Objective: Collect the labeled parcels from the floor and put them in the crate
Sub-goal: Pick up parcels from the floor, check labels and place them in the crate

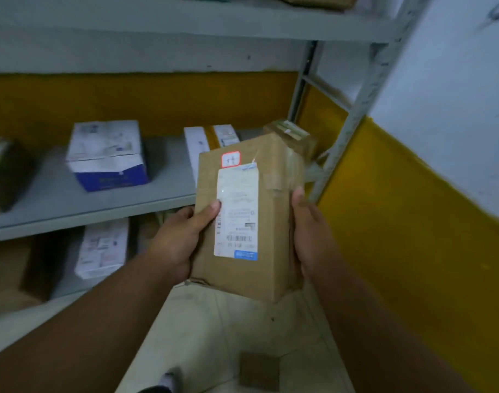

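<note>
Grey metal shelving (106, 199) fills the background against a yellow-and-white wall (412, 208), with several boxes stored on its tiers, among them a white-and-blue box (108, 156). Above the pale floor (214, 330) a labeled brown cardboard parcel (271, 222) is held up, gripped on one side by the left hand (180, 239) and on the other by the right hand (308, 231), thumbs curled over its front. On the floor below, a small brown box (259, 370) is seen.
</note>
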A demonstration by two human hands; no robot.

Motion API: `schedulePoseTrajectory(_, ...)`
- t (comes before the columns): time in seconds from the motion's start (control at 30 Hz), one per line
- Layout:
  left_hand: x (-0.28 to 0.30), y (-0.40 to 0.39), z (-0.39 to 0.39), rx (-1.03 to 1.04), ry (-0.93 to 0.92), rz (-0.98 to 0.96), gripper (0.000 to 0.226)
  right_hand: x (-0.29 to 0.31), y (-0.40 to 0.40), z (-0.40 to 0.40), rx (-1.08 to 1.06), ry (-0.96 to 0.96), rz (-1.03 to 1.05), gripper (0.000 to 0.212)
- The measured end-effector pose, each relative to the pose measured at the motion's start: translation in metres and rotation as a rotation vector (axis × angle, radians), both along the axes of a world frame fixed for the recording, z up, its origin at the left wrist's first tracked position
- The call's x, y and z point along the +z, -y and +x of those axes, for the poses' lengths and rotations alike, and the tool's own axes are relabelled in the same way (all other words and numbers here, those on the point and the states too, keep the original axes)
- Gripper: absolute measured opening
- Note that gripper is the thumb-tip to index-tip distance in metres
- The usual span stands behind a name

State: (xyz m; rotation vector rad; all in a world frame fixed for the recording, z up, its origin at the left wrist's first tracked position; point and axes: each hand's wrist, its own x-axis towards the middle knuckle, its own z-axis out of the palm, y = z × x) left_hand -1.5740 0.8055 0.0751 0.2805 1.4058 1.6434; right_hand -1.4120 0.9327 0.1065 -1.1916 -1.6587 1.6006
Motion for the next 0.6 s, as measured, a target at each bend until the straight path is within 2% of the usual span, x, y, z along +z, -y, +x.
schedulePoseTrajectory(0.1, 0.005, 0.064, -0.015, 0.029, 0.130, 0.003, 0.054, -0.010, 0.043, -0.023, 0.066, 0.025, 0.026, 0.078)
schedulePoseTrajectory(0.17, 0.008, 0.108, -0.019, 0.027, 0.177, -0.007, 0.040, -0.014, 0.076, -0.042, 0.112, 0.029, 0.045, 0.057)
schedulePoseTrajectory(0.23, 0.005, 0.158, -0.024, 0.096, 0.160, -0.010, 0.045, -0.019, 0.112, -0.066, 0.160, 0.058, 0.131, 0.036)
schedulePoseTrajectory(0.33, -0.003, 0.251, -0.035, 0.279, 0.069, -0.026, 0.054, -0.020, 0.185, -0.113, 0.294, 0.108, 0.267, 0.024)
schedulePoseTrajectory(0.4, -0.008, 0.323, -0.043, 0.444, 0.025, -0.026, 0.050, -0.018, 0.257, -0.147, 0.434, 0.101, 0.293, 0.030)
schedulePoseTrajectory(0.47, -0.013, 0.403, -0.052, 0.625, -0.045, -0.049, 0.035, -0.015, 0.344, -0.175, 0.604, 0.067, 0.185, 0.046)
schedulePoseTrajectory(0.57, -0.012, 0.520, -0.061, 0.805, -0.229, -0.262, 0.036, -0.018, 0.469, -0.208, 0.880, 0.062, 0.032, 0.070)
schedulePoseTrajectory(0.6, -0.009, 0.555, -0.062, 0.853, -0.277, -0.332, 0.031, -0.022, 0.507, -0.217, 0.945, 0.054, 0.010, 0.068)
